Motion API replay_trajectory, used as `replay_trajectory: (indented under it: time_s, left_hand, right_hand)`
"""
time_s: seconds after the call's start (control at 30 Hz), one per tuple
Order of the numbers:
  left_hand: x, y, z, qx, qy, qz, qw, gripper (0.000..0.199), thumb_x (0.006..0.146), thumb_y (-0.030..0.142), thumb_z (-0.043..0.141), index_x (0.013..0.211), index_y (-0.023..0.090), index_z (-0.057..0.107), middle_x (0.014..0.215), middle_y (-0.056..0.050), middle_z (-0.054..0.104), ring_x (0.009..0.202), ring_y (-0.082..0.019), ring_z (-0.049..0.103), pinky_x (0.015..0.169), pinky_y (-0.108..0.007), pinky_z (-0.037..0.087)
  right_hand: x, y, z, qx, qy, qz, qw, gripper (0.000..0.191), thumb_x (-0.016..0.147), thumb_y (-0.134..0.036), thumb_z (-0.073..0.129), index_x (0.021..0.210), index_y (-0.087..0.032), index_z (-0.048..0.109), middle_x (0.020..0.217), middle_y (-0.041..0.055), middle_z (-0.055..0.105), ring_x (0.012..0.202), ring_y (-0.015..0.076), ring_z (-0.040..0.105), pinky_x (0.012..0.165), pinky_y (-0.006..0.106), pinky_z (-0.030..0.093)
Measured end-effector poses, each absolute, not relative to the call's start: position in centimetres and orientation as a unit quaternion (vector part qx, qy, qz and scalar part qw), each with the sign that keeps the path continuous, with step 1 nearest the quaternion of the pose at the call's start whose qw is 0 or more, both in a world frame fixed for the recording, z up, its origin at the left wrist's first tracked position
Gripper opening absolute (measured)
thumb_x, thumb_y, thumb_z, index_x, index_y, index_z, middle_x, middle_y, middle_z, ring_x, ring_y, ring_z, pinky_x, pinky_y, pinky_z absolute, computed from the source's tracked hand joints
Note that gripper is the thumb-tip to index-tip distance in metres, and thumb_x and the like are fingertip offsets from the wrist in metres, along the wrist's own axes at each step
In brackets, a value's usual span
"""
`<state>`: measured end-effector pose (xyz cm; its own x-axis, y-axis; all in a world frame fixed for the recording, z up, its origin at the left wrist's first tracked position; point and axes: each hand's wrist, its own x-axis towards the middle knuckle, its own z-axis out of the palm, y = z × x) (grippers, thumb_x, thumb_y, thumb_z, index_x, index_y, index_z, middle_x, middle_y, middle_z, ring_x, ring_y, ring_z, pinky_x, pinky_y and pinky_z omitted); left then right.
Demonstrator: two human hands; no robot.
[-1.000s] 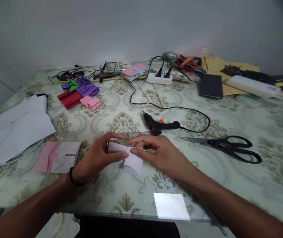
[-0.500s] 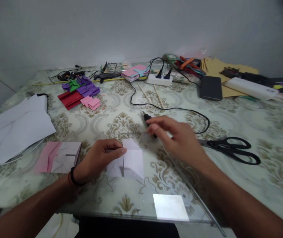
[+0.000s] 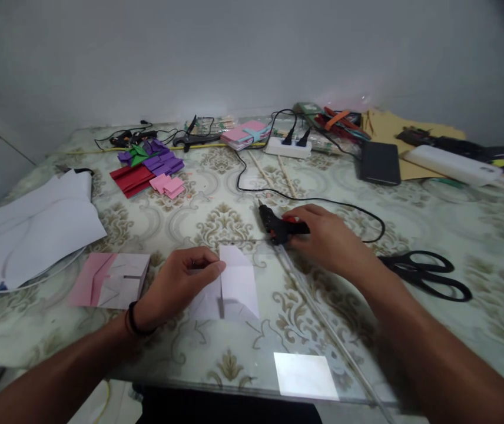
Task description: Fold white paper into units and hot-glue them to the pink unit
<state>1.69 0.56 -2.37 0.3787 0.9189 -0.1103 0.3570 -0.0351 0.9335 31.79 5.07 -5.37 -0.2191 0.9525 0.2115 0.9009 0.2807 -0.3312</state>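
Note:
Folded white paper (image 3: 238, 285) lies on the patterned table, its upper edge pinched between the thumb and fingers of my left hand (image 3: 190, 280). To the right, my right hand (image 3: 322, 235) has its fingers wrapped round the handle of a black glue gun (image 3: 274, 224), whose nozzle points up and left. A long clear glue stick (image 3: 322, 321) runs from the gun's back end to the table's front edge. Left of my left hand rests a pink and white folded paper (image 3: 119, 281).
Black scissors (image 3: 428, 274) lie right of my right hand. White sheets (image 3: 44, 227) are at the left. Farther back are colored folded papers (image 3: 132, 178), a power strip (image 3: 288, 147), a black box (image 3: 380, 163) and two thin sticks. A black cord (image 3: 344, 203) loops behind the glue gun.
My right hand has closed round the glue gun's handle, and the gun has turned so that its handle shows. My left hand stays on the white paper. The view has shifted slightly.

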Motion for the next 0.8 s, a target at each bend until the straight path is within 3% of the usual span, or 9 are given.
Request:
replay_trajectory:
  time_s: [0.13,0.27,0.4,0.57,0.8]
  left_hand:
    - [1.7,0.4,-2.3,0.655,0.479,0.302,0.500,0.028,0.092,0.036,0.064,0.073,0.016,0.065,0.070,0.003,0.058,0.068,-0.011,0.050,0.064,-0.024,0.038]
    - [1.7,0.4,-2.3,0.642,0.482,0.314,0.507,0.030,0.092,0.035,0.064,0.070,0.016,0.062,0.067,0.004,0.052,0.065,-0.010,0.044,0.061,-0.023,0.035]
    - [1.7,0.5,-2.3,0.632,0.489,0.324,0.507,0.030,0.091,0.035,0.065,0.069,0.015,0.061,0.067,0.004,0.051,0.064,-0.010,0.043,0.060,-0.023,0.034]
    - [1.8,0.3,-2.1,0.635,0.496,0.337,0.488,0.027,0.090,0.034,0.066,0.070,0.015,0.062,0.068,0.003,0.055,0.064,-0.010,0.046,0.059,-0.022,0.035]
    - [1.7,-0.1,-2.0,0.648,0.496,0.351,0.458,0.024,0.089,0.032,0.066,0.071,0.015,0.063,0.066,0.003,0.055,0.061,-0.009,0.046,0.056,-0.020,0.036]
  right_hand:
    - [31.0,4.5,-4.2,-0.620,-0.732,0.073,0.271,0.035,0.077,-0.021,0.064,0.112,-0.017,0.069,0.103,0.0128,0.073,0.088,0.0297,0.069,0.078,0.038,0.052]
    - [30.3,3.3,-3.1,-0.640,-0.676,0.174,0.320,0.012,0.085,-0.036,0.066,0.089,-0.024,0.064,0.076,0.0037,0.066,0.068,0.0241,0.061,0.061,0.033,0.044]
    - [28.8,1.6,-1.8,-0.587,-0.687,0.266,0.336,0.026,0.089,-0.048,0.067,0.079,-0.026,0.059,0.065,0.0004,0.056,0.061,0.0208,0.053,0.056,0.032,0.039]
    - [27.2,0.0,-1.1,-0.486,-0.738,0.292,0.365,0.017,0.088,-0.030,0.068,0.075,-0.024,0.060,0.079,0.0028,0.065,0.070,0.0193,0.060,0.063,0.031,0.045]
    - [26.5,-0.6,-2.0,-0.437,-0.746,0.313,0.392,0.016,0.079,-0.013,0.067,0.075,-0.024,0.056,0.076,-0.0015,0.062,0.065,0.0149,0.058,0.059,0.028,0.042]
